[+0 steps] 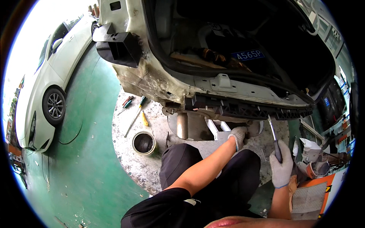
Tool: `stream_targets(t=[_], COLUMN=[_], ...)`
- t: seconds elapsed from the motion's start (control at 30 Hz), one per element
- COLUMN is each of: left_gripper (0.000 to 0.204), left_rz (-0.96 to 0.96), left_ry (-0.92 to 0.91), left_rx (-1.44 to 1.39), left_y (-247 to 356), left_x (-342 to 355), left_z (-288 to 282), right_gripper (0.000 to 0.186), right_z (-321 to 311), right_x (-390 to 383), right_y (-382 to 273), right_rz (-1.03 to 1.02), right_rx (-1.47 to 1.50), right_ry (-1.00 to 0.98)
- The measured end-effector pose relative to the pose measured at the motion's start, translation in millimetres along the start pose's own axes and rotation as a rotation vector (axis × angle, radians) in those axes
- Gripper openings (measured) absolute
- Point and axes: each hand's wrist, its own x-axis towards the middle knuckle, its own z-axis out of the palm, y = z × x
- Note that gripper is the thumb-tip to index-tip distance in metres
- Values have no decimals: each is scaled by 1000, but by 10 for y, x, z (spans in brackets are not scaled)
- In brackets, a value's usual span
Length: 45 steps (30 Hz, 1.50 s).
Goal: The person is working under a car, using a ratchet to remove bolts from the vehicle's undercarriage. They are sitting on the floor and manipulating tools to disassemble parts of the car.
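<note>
In my gloved right hand [281,164] is a screwdriver [274,136] with a dark handle, my fingers wrapped round it. Its metal shaft points up, and the tip meets or lies close to the lower edge of a long black plastic bumper bracket [243,109]. That bracket runs along the rear edge of a pale car body [159,72] whose trunk stands open. My gloved left hand [238,137] reaches beneath the car's rear edge, beside a white metal part [217,128]. Its fingers are mostly hidden, so what they touch does not show.
On the stained round platform [125,154] at left stand an open can [144,143] and several loose screwdrivers [135,116]. A white car [57,72] is parked on the green floor [85,159] farther left. An orange-edged cart [313,193] and clutter are at right.
</note>
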Motion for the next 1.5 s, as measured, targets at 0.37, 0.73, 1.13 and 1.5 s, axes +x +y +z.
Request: stream_targets(t=[0.37,0.73,1.13,1.5], left_gripper=[32,34,26,27], left_rz=[102,251,263,313], left_ry=[-165,-321,-447,-498], left_rx=[1,-23,-135,-145], left_y=[101,434,531,282], left_x=[-472,-796,-798,-638], left_z=[185,347,527,565], right_gripper=[55,55,48,48], right_z=[229,109,-21,70], right_x=[-169,-137,-284,-305], right_y=[239,363,756,781], right_rz=[277,186,193,336], right_rx=[1067,750,379,563], right_ry=[4,-29,-161,-98])
